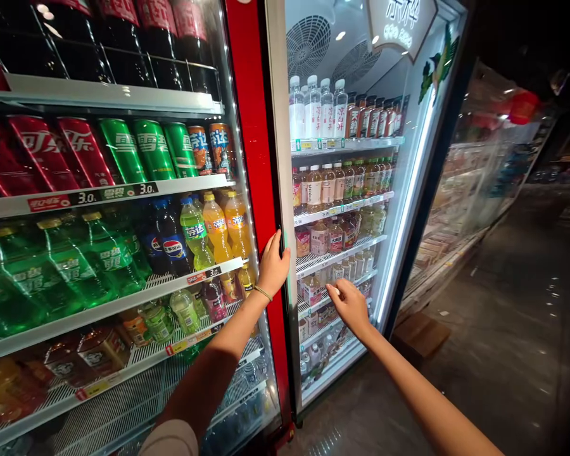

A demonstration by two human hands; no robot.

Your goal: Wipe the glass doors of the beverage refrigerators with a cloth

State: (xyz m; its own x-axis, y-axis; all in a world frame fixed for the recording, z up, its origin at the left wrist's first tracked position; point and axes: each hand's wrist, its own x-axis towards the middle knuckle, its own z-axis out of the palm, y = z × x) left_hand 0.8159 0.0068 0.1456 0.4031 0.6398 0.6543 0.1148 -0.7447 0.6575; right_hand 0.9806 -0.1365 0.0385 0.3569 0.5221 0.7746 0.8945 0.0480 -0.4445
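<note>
My left hand (273, 266) lies against the right edge of the red fridge door (254, 158), its fingers hooked at the dark gap beside the neighbouring fridge. A thin band circles that wrist. Through the door's glass, orange soda bottles (216, 225) stand close to the left hand, with drink cans (123, 151) one shelf higher. My right hand (349, 305) hovers before the lit white fridge (276, 95), fingers curled and thumb against the index finger. A small pale spot shows at its fingertips; whether it is an object I cannot tell.
Shelves in the lit fridge carry water bottles (312, 107) and other drinks. Large green bottles (71, 259) fill the left fridge's middle shelf. Further right runs a long display case (456, 202) beside the dark shiny floor (494, 329). A brown box (420, 335) sits low near it.
</note>
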